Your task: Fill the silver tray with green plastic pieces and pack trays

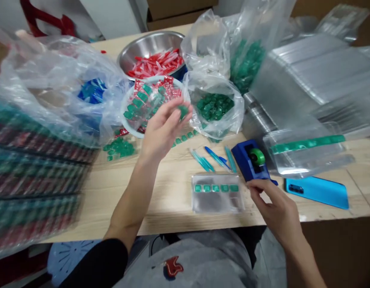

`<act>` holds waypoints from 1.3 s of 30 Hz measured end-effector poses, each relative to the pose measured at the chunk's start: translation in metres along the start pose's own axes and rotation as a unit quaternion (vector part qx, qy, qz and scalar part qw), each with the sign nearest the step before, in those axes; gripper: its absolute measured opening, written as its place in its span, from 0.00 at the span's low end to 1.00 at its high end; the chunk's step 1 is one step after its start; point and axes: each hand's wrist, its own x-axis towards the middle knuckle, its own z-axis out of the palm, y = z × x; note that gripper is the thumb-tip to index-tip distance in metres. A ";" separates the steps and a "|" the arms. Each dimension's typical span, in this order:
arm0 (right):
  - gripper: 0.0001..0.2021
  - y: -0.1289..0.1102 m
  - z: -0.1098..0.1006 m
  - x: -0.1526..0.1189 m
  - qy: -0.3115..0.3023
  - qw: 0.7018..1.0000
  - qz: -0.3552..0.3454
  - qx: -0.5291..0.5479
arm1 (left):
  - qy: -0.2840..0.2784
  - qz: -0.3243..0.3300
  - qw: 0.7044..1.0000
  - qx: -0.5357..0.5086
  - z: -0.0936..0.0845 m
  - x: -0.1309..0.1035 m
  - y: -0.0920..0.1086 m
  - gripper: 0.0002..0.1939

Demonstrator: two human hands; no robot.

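My left hand [162, 130] is raised over the edge of a pale bowl [131, 129] of red packets and green pieces. Its fingers curl around a small translucent green piece [182, 112], blurred by motion. My right hand [276, 208] is beside the blue tape dispenser [247, 164], which carries a green roll. Thumb and index finger are pinched together there; whatever lies between them is too small to make out. Between my hands a clear flat plastic case [217, 202] lies on the table, with a row of several green squares across it.
Behind stand a steel bowl [137, 42] of red-and-white pieces and an open bag of dark green pieces [215, 106]. Pens [215, 156] lie near the dispenser. Clear cases [311, 68] and a blue phone [319, 193] are on the right; filled packs [38, 176] are stacked left.
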 end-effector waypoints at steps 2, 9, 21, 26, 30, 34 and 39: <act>0.05 0.001 0.000 -0.021 0.026 0.998 0.047 -0.010 | -0.013 0.031 0.992 0.122 0.025 0.025 0.003 0.12; 0.10 0.031 0.015 -0.069 0.014 0.988 0.109 -0.107 | -0.190 0.105 0.918 0.332 0.028 -0.050 0.003 0.09; 0.08 0.030 0.015 -0.063 0.034 0.995 0.090 -0.033 | -0.447 -0.109 0.765 0.450 0.023 -0.150 -0.063 0.09; 0.12 0.030 0.023 -0.063 0.030 0.997 0.063 -0.034 | -0.504 -0.071 0.733 0.451 0.020 -0.134 -0.060 0.10; 0.10 0.023 0.027 -0.061 0.027 0.998 0.044 -0.020 | -0.508 -0.021 0.704 0.496 0.025 -0.138 -0.061 0.10; 0.09 0.018 0.026 -0.058 0.042 0.996 0.075 -0.002 | -0.481 0.063 0.682 0.547 0.028 -0.152 -0.059 0.05; 0.14 -0.007 0.014 -0.052 0.016 0.950 0.230 0.212 | -0.316 0.250 0.744 0.534 0.020 -0.162 -0.034 0.09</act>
